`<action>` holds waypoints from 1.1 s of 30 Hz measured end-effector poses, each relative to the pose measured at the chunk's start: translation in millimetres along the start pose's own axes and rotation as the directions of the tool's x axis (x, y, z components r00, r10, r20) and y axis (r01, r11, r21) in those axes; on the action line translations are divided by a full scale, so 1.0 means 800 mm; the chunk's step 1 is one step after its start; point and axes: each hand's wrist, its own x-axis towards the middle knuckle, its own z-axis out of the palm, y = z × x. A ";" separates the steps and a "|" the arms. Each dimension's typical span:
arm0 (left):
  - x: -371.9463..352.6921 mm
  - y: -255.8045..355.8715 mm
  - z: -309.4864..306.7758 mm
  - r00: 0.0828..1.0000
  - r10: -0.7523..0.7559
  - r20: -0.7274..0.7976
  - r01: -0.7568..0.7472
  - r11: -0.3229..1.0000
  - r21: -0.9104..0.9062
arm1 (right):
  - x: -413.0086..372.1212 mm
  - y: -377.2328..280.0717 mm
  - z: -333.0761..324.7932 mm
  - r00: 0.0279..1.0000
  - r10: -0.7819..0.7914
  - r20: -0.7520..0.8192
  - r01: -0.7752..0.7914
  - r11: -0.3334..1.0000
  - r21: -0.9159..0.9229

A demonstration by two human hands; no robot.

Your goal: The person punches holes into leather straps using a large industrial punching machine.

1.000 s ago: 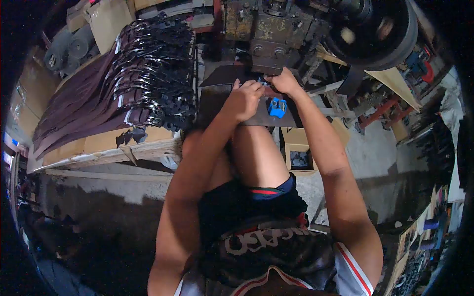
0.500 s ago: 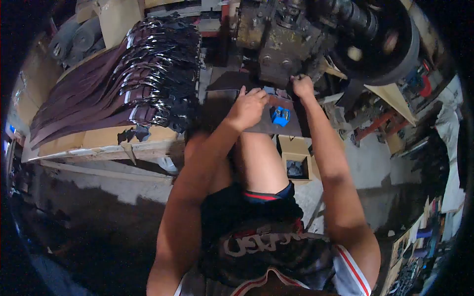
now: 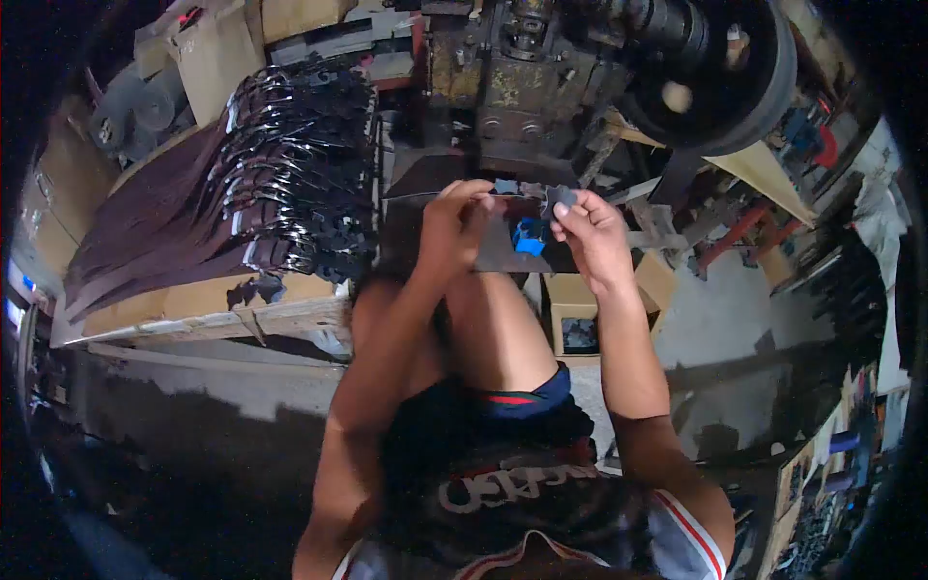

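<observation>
Dim, cluttered workshop: a seated person works at a plate [image 3: 411, 208] below a press [image 3: 512, 87]. The right hand [image 3: 592, 232] pinches a dark piece [image 3: 561, 198] at its fingertips. The left hand [image 3: 452, 224] curls just beside the piece, its grip unclear. A blue block [image 3: 529, 237] lies between the hands, and belts [image 3: 251, 184] are stacked beyond the left hand. The shirt lettering is unreadable.

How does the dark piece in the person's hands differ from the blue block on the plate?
The dark piece is grey-black and flat; the blue block is bright blue and chunky. The dark piece is held up in the grip of the right hand, the left hand at its other end; the blue block rests untouched on the plate. Both are small.
</observation>
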 end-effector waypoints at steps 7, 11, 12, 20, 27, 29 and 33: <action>-0.029 0.080 0.000 0.944 -0.247 0.218 0.313 0.880 -0.359 | -0.035 -0.001 0.033 0.993 -0.052 0.103 0.053 0.999 -0.001; -0.032 0.065 -0.002 0.957 -0.153 0.247 0.243 0.888 -0.391 | -0.042 -0.006 0.032 0.996 -0.033 0.086 0.043 0.993 -0.113; -0.032 0.064 -0.003 0.946 -0.178 0.269 0.277 0.878 -0.390 | -0.042 -0.005 0.028 0.995 -0.030 0.099 0.043 0.990 -0.132; -0.037 0.062 -0.008 0.889 -0.294 0.352 0.392 0.886 -0.249 | -0.046 -0.003 0.030 0.980 0.030 0.198 0.006 0.984 -0.180; -0.048 0.050 -0.001 0.905 -0.276 0.324 0.405 0.791 -0.458 | -0.056 0.024 0.044 0.999 -0.031 0.038 0.029 0.998 0.047; -0.049 0.058 0.001 0.911 -0.287 0.296 0.405 0.760 -0.509 | -0.058 0.028 0.051 0.998 -0.040 -0.057 0.050 0.981 0.187; -0.056 0.044 0.018 0.983 -0.144 0.116 0.178 0.911 -0.371 | -0.062 0.052 0.041 0.997 -0.002 -0.080 0.025 0.955 0.295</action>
